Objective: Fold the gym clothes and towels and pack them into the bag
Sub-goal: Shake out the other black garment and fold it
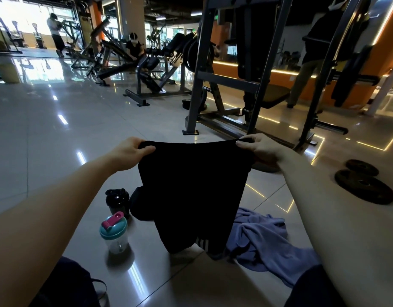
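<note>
1. Head view: black fabric shorts [191,189] hang spread between both hands.
2. Crumpled lavender-blue cloth [264,238] lies on the glossy tiled floor [58,134] below the right hand [257,147].
3. Left hand [129,152] and right hand each pinch a waistband corner, fingers curled.
4. Clear teal-lidded shaker bottle [113,233] stands below the left hand.

No legible text, brand, number or sign anywhere. White marks near hem of black shorts [192,187]: stripes or lettering, cannot tell. Any markings on teal-lidded bottle [113,231], weight plates [364,187]: too small, too dark to read.
</note>
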The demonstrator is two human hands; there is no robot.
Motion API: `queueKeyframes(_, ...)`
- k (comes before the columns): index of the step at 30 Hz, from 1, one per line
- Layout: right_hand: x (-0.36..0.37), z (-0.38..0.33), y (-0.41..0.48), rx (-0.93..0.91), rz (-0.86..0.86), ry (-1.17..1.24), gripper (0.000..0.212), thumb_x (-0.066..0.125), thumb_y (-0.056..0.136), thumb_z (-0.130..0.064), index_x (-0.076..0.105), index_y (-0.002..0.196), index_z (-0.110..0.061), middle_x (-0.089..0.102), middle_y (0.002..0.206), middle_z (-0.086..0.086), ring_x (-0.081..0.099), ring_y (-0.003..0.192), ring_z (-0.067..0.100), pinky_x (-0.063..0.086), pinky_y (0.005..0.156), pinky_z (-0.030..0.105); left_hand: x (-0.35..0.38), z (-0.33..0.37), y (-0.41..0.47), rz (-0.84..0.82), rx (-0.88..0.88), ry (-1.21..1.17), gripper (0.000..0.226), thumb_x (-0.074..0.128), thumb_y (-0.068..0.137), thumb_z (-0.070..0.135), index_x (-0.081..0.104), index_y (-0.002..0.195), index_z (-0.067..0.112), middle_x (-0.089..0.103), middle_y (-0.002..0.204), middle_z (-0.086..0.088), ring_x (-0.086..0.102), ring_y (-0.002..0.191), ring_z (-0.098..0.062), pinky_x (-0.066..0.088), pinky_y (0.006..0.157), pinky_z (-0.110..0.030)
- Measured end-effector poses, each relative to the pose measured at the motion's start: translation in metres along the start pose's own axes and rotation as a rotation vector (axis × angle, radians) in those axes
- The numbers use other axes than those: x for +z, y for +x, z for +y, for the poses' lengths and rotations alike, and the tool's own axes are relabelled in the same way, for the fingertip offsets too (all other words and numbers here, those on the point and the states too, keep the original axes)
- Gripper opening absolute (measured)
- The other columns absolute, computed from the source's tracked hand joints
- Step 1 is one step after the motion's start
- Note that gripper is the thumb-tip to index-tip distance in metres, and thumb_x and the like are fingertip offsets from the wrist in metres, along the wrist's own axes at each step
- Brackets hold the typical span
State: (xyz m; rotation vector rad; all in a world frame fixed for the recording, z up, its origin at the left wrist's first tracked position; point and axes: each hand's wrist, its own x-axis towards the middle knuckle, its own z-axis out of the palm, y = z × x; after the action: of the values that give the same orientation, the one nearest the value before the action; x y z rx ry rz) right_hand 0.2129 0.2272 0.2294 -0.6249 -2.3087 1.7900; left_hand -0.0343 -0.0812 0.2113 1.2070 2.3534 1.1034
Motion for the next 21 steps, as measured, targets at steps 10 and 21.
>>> queueKeyframes(10, 0.016, -0.025, -0.013, 0.033, 0.195, -0.058, 0.039, 0.042, 0.106, -0.043, 0.065, 0.103, -0.011, 0.059, 0.083, 0.006, 0.058, 0.074, 0.017, 0.042, 0.069, 0.031, -0.010, -0.001, 0.006, 0.038, -0.041, -0.354, 0.041, 0.051, 0.104, 0.039, 0.055, 0.069, 0.019, 0.039, 0.055, 0.009, 0.033, 0.052, -0.010, 0.026, 0.056, -0.029)
queueKeyframes(21, 0.020, -0.025, -0.005, -0.002, -0.026, 0.073, 0.063, 0.067, 0.085, -0.062, 0.069, 0.123, -0.011, 0.067, 0.121, 0.016, 0.058, 0.121, 0.039, 0.038, 0.104, 0.046, -0.006, -0.004, 0.006, 0.107, -0.110, -0.623, 0.032, 0.059, 0.101, 0.036, 0.070, 0.113, 0.008, 0.070, 0.097, -0.009, 0.068, 0.078, -0.017, 0.052, 0.078, -0.030)
